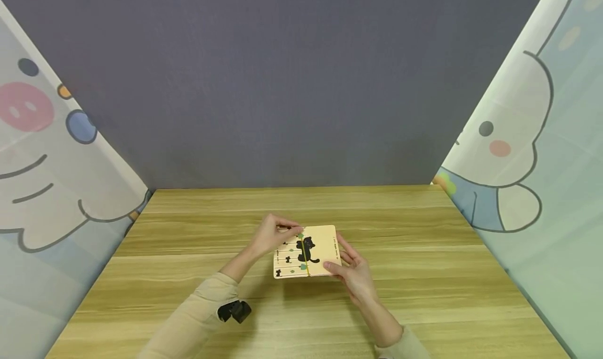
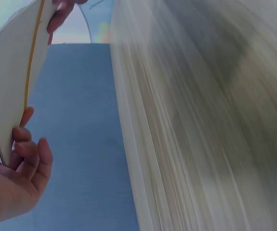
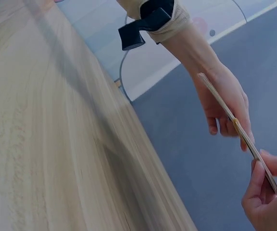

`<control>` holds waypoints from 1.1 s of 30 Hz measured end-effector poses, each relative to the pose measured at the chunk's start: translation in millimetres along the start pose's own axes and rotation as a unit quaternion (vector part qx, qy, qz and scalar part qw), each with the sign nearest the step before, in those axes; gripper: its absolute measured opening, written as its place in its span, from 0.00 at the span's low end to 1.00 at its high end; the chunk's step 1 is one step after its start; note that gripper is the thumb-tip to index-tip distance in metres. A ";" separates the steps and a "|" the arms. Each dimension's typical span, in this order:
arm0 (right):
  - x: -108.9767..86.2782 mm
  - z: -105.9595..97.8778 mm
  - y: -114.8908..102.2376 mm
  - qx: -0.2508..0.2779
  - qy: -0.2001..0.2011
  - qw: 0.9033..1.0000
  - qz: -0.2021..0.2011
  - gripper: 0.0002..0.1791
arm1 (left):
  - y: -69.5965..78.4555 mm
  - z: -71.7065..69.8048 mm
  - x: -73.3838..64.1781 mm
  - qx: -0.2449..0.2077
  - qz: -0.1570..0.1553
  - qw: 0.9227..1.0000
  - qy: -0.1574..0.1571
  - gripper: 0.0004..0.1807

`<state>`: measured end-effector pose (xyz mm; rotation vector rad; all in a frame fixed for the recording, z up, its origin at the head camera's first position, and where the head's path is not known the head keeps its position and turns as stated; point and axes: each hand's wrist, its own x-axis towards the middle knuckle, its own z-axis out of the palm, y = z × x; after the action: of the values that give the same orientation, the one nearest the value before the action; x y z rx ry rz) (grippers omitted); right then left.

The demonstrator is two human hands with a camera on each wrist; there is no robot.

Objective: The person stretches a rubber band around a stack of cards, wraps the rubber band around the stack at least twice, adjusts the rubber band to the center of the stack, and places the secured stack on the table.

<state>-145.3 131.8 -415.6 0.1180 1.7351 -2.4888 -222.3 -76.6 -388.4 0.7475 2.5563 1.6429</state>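
Observation:
A thin cream notebook (image 1: 325, 242) with a black cat and small green leaves on its cover is held above the table, tilted toward the head camera. Around its middle runs a yellow elastic band (image 1: 307, 266). My left hand (image 1: 273, 237) pinches the upper left edge, thumb on the cover near the band. My right hand (image 1: 356, 276) grips the right edge, thumb in front and fingers behind. From the right wrist view the notebook (image 3: 218, 95) appears nearly edge-on. The left wrist view shows its plain pale back (image 2: 8, 72).
Below the hands is a wood-grain table (image 1: 188, 212), with their shadows on it. A dark grey panel (image 1: 292, 87) stands along the back edge. Cartoon-printed curtains hang at the left (image 1: 47, 181) and right (image 1: 565, 202). A black camera mount (image 1: 235, 311) is strapped on the left wrist.

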 end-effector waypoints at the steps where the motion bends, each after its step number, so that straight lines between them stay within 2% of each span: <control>1: -0.2 0.3 -0.1 0.000 0.000 1.000 -0.001 0.39 | 0.2 0.7 0.8 0.001 -0.001 1.000 0.001 0.11; 7: -0.5 0.9 -2.5 0.003 0.001 1.000 -0.005 0.38 | 5.5 -0.4 2.1 0.002 0.010 1.000 0.003 0.11; 16: -0.3 -1.0 -3.8 0.006 -0.004 1.000 -0.012 0.39 | 8.0 -4.1 2.0 -0.012 -0.021 1.000 -0.003 0.09; 20: -0.8 -0.8 -1.8 -0.006 -0.002 1.000 -0.017 0.40 | 8.7 -2.4 0.8 -0.021 -0.017 1.000 -0.005 0.08; 24: -2.1 1.7 -0.8 -0.024 -0.009 1.000 -0.017 0.40 | 11.8 1.3 -0.3 -0.005 -0.016 1.000 -0.009 0.09; 30: -4.3 4.6 -1.7 -0.023 -0.009 1.000 -0.001 0.40 | 44.7 -1.0 -6.1 0.017 -0.007 1.000 -0.023 0.09; 33: -4.2 4.6 -2.6 -0.021 -0.008 1.000 -0.001 0.40 | 33.8 -0.4 -3.4 0.014 -0.008 1.000 -0.022 0.10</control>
<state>-141.5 128.5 -411.1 0.0922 1.7796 -2.4460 -206.4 -66.9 -360.0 0.7531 2.5526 1.5719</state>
